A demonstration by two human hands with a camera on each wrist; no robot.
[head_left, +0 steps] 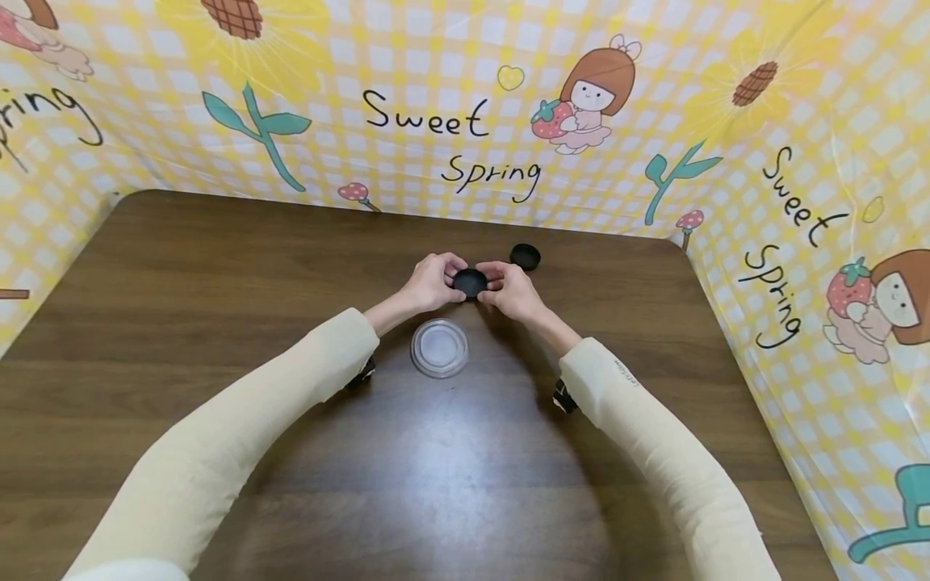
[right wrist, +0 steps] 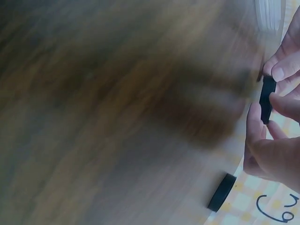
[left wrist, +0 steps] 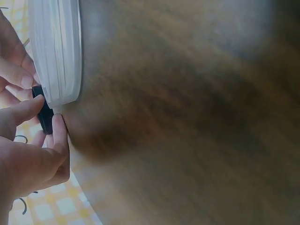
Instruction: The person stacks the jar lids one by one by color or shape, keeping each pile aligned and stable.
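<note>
Between my two hands is a small round black disc, lid-like in shape (head_left: 470, 282), with a shallow rim. My left hand (head_left: 430, 282) pinches its left edge with the thumb in front and the fingers behind. On the other side my right hand (head_left: 513, 292) grips the right edge the same way. In both wrist views the disc (left wrist: 43, 110) appears edge-on as a thin black band (right wrist: 267, 99). A second black round piece (head_left: 525, 257) lies on the table just beyond my right hand, touched by neither hand. What the underside of the held disc looks like is hidden.
Nearer than the hands, a round clear plastic container (head_left: 439, 349) sits on the brown wood-grain table (head_left: 240, 266). A yellow checked cloth (head_left: 421, 73) with cartoon prints rises behind the table's back edge and along its sides.
</note>
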